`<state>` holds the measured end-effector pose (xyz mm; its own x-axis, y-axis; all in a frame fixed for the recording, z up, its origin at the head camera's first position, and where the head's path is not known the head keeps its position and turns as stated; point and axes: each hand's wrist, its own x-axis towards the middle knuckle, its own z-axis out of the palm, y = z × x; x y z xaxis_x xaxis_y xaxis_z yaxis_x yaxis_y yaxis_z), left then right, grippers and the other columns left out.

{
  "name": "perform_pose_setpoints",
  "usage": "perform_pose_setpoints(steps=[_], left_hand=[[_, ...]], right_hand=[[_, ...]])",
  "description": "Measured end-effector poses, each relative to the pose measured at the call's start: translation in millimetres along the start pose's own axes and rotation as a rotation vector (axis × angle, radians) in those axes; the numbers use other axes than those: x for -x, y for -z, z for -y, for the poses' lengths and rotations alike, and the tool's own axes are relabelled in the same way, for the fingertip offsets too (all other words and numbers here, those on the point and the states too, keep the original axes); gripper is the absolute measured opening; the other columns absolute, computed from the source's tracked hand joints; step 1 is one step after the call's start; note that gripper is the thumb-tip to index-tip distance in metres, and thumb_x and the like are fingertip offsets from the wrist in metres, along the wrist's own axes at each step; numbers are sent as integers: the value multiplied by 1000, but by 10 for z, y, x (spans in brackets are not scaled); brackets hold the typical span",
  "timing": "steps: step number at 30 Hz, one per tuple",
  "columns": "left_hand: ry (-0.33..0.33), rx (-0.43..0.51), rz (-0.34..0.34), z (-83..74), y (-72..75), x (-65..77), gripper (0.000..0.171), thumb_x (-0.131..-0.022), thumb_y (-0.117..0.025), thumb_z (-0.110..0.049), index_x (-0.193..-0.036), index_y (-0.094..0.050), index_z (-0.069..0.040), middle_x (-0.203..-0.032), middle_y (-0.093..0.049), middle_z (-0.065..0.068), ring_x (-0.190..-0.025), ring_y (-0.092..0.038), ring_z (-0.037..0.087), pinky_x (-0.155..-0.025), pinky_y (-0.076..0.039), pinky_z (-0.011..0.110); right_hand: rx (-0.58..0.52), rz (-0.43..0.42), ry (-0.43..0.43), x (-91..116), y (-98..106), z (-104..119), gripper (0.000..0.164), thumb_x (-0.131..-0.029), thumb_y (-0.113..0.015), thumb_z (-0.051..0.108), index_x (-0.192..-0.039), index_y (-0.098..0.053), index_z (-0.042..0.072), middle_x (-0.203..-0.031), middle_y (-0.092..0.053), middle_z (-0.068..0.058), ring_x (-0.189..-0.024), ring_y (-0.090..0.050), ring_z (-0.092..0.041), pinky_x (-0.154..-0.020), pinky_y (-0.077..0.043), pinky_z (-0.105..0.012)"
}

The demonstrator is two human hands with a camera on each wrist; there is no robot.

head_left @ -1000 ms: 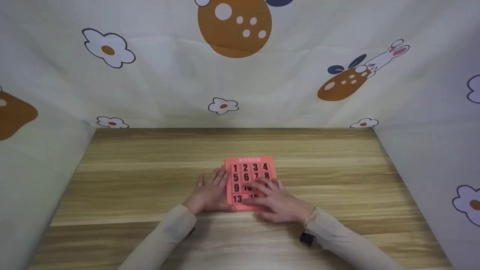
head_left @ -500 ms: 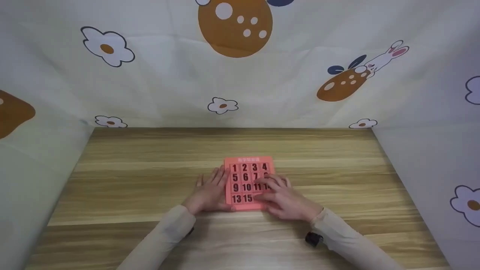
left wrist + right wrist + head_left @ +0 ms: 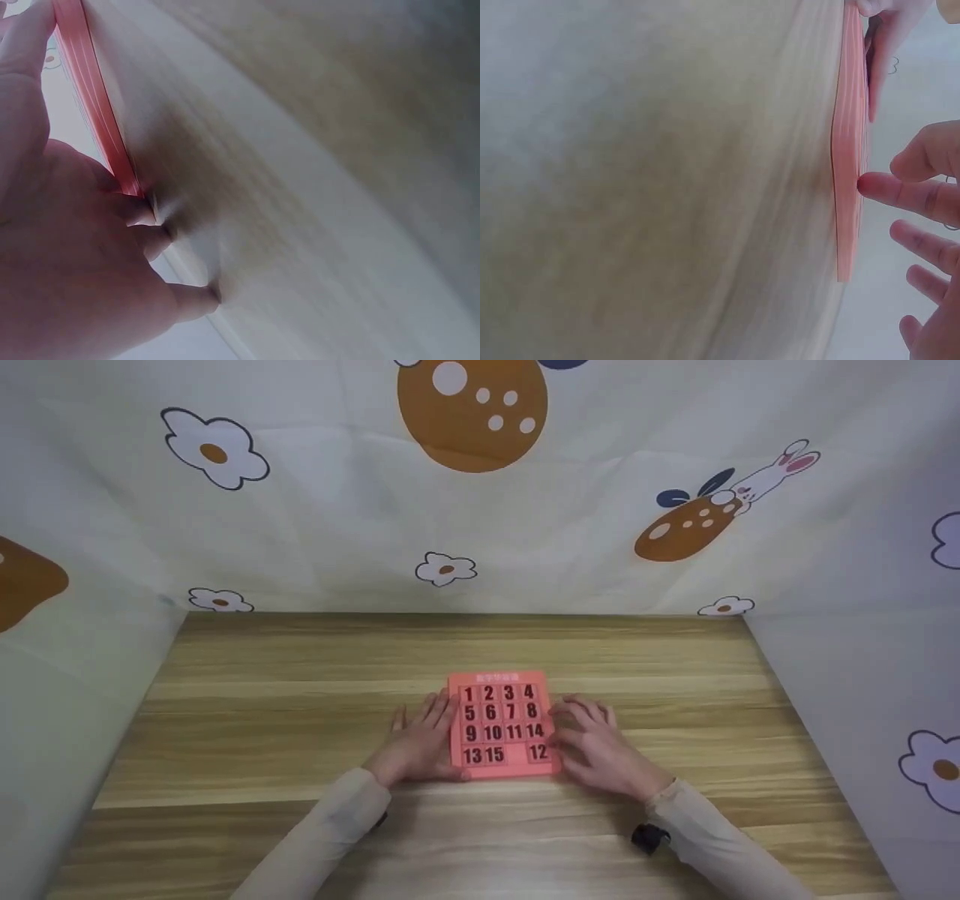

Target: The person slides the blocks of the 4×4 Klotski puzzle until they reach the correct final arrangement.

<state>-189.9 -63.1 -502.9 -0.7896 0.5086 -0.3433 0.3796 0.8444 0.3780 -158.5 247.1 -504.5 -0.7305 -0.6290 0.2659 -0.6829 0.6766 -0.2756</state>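
Observation:
A pink sliding number puzzle (image 3: 504, 772) lies flat on the table. Its bottom row reads 13, 15, a blank slot (image 3: 517, 754), then tile 12 (image 3: 538, 752); tile 14 (image 3: 535, 731) sits above tile 12. My left hand (image 3: 421, 744) rests along the puzzle's left side, fingers extended, thumb at the lower left corner. At the right side is my right hand (image 3: 600, 748), with loosely bent fingers. In the right wrist view, one fingertip (image 3: 866, 184) of it touches the puzzle's edge, or nearly so, while the other fingers stand apart from it.
The wood-grain table (image 3: 322, 660) is enclosed by pale patterned fabric (image 3: 337, 510) at the back and both sides. A small black device (image 3: 649, 838) is worn at my right wrist.
My right hand has moved right, off the tiles to the puzzle's right side. Tile 15 has slid left beside 13, and the blank slot is now right of it. The left hand has stayed put.

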Motion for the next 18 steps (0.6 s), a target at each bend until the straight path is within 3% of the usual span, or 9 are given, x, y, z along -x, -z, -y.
perform_pose_setpoints(steps=[5,11,18], left_hand=[[2,-3,-2,1,-6,5,120,-74,-69,-66,-155,-4,-6,-160,6,13,-145,3,31,-110,4,63],[-8,-3,-3,9,-13,-3,119,-76,-68,-66,-155,-4,-5,-160,5,14,-146,3,31,-110,3,64],[-2,10,2,0,-1,3,120,-75,-69,-66,-155,-4,-5,-160,5,14,-145,2,32,-110,4,64]], right_hand=[[-12,2,30,-13,-41,22,17,-78,-70,15,-95,-72,14,-132,-51,-12,-129,-36,-35,-99,-27,-56],[-36,57,134,-53,-78,56,33,-78,-71,17,-111,-71,14,-139,-45,-16,-129,-35,-40,-97,-29,-59],[6,18,-3,-57,-59,43,40,-82,-68,15,-122,-67,11,-145,-40,-16,-132,-32,-39,-100,-26,-60]])
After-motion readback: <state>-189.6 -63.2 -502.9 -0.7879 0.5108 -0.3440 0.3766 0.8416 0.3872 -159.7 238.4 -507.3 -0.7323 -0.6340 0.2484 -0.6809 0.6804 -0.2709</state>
